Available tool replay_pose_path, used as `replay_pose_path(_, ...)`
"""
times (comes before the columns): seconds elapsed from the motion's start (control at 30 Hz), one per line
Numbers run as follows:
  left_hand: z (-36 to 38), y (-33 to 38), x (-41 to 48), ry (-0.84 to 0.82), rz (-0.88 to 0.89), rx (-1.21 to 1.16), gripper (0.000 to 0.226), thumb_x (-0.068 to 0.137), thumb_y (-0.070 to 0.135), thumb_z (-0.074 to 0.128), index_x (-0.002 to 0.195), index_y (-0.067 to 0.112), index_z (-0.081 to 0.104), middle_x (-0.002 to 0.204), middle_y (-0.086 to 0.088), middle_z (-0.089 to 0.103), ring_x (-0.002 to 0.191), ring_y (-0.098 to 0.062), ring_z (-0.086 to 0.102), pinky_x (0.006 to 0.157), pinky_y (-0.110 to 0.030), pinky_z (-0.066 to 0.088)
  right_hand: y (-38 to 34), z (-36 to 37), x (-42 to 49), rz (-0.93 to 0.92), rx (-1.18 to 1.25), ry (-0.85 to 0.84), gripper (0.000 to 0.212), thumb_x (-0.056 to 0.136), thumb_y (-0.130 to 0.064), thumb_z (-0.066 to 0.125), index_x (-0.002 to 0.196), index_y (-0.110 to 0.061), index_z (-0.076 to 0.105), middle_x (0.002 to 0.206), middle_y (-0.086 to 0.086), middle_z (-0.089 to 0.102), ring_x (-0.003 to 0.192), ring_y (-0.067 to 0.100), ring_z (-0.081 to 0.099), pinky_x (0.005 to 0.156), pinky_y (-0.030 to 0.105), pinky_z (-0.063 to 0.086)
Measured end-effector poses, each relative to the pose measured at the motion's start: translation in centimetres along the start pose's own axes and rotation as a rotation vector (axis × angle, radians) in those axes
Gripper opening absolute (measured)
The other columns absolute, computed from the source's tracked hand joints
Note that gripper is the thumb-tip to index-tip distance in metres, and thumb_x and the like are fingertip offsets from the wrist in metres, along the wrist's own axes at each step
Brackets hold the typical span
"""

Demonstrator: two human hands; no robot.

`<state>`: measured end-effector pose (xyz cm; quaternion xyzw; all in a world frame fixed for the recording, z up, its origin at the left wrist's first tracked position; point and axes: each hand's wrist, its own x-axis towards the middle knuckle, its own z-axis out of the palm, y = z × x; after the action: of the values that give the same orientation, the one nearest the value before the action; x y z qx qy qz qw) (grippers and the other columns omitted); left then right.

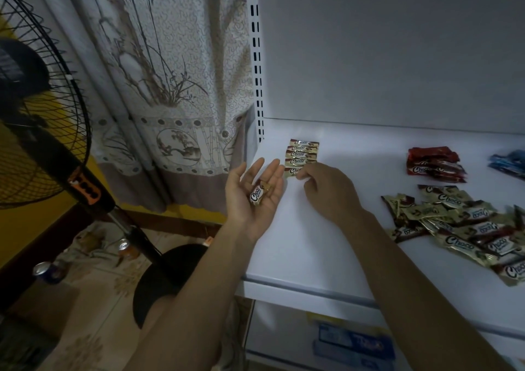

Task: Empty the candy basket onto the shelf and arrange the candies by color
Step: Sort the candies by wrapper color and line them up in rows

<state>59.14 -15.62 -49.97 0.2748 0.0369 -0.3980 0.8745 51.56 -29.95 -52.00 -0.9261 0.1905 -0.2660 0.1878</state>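
Note:
A neat column of gold Choco candies lies at the back left of the white shelf. My right hand pinches the nearest gold candy at the foot of that column. My left hand is palm up beside the shelf's left edge, fingers straight, with gold candies lying in the palm. A loose heap of gold candies spreads at the right. Red candies are stacked behind it, blue candies at the far right edge. No basket is in view.
A standing fan with its round base is on the floor at the left. A patterned curtain hangs behind it. Cans lie on the tiled floor. The slotted shelf upright rises at the shelf's left.

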Motion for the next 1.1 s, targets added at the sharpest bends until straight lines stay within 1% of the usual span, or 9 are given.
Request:
replay_pose_path(0.27,-0.1,0.0,0.1,-0.017,-0.006,0.018,0.052,0.094,0.038,0.05,0.135,0.006,0.052,0.12,-0.021,0.066,0.115,-0.032,0.062,0.097,-0.037,0.05,0.4,0.3,0.1,-0.005,0.035,-0.017,0.026,0.087,-0.004,0.053,0.106,-0.014,0.067,0.111,0.005,0.068,0.1,0.025,0.061,0.083,0.028,0.044)
replay_pose_path(0.43,0.0,0.1,-0.1,-0.031,-0.023,0.009,0.053,0.094,0.041,0.051,0.132,0.004,0.054,0.123,-0.022,0.064,0.118,-0.034,0.06,0.102,-0.039,0.046,-1.4,-0.7,0.4,-0.141,0.227,0.17,0.028,0.079,-0.024,0.048,0.096,-0.018,0.069,0.1,-0.004,0.067,0.094,0.011,0.056,0.079,0.026,0.044)
replay_pose_path(0.53,0.0,0.0,0.0,-0.029,-0.032,0.004,0.053,0.092,0.045,0.053,0.124,0.003,0.06,0.121,-0.023,0.064,0.117,-0.033,0.06,0.1,-0.039,0.047,-2.9,-0.8,0.3,-0.267,0.275,0.084,0.03,0.075,-0.023,0.057,0.103,-0.02,0.068,0.099,-0.004,0.064,0.094,0.012,0.054,0.082,0.031,0.046)
replay_pose_path(0.7,-0.3,0.1,0.2,-0.064,-0.055,0.11,0.065,0.089,0.059,0.047,0.127,0.008,0.06,0.109,-0.015,0.07,0.108,-0.027,0.065,0.106,-0.042,0.042,-4.6,0.0,-0.3,-0.431,0.124,-0.063,0.041,0.072,-0.027,0.056,0.11,-0.026,0.071,0.096,-0.001,0.06,0.093,0.021,0.054,0.08,0.032,0.045)
replay_pose_path(0.83,-0.1,-0.1,0.5,-0.14,-0.063,0.13,0.076,0.086,0.065,0.047,0.136,0.008,0.049,0.122,-0.014,0.063,0.112,-0.027,0.061,0.109,-0.04,0.038,-4.3,0.0,0.0,-0.325,0.244,0.023,0.034,0.079,-0.03,0.054,0.109,-0.019,0.068,0.099,-0.001,0.065,0.094,0.02,0.059,0.082,0.037,0.049)
replay_pose_path(0.87,0.1,-0.4,0.5,-0.138,-0.019,0.144,0.073,0.086,0.062,0.048,0.135,0.008,0.049,0.121,-0.013,0.062,0.112,-0.025,0.06,0.111,-0.038,0.036,-4.1,-0.1,0.1,-0.266,0.295,0.067,0.03,0.081,-0.029,0.056,0.106,-0.018,0.067,0.097,-0.001,0.067,0.091,0.019,0.061,0.08,0.039,0.05)
replay_pose_path(0.93,0.4,-1.2,0.5,-0.068,0.144,0.248,0.049,0.093,0.046,0.05,0.127,0.01,0.053,0.116,-0.009,0.063,0.106,-0.018,0.062,0.104,-0.032,0.042,-3.2,-0.2,0.2,-0.174,0.29,0.164,0.024,0.083,-0.029,0.059,0.103,-0.017,0.066,0.094,-0.002,0.068,0.085,0.019,0.063,0.076,0.038,0.051)
replay_pose_path(1.0,0.6,-2.0,0.2,0.013,0.372,0.473,0.021,0.097,0.023,0.053,0.116,0.016,0.058,0.112,-0.004,0.066,0.105,-0.014,0.064,0.095,-0.025,0.048,-1.8,-0.4,0.5,-0.106,0.078,0.198,0.025,0.083,-0.028,0.062,0.104,-0.017,0.067,0.095,0.002,0.068,0.087,0.026,0.062,0.076,0.036,0.045)
replay_pose_path(1.1,0.1,-2.6,0.4,0.019,0.627,0.933,0.015,0.096,0.013,0.056,0.107,0.02,0.062,0.101,0.008,0.068,0.098,-0.006,0.063,0.087,-0.022,0.05,-0.3,-0.5,0.6,-0.019,-0.162,0.016,0.029,0.085,-0.029,0.064,0.113,-0.022,0.067,0.105,0.005,0.063,0.099,0.029,0.055,0.08,0.036,0.035)
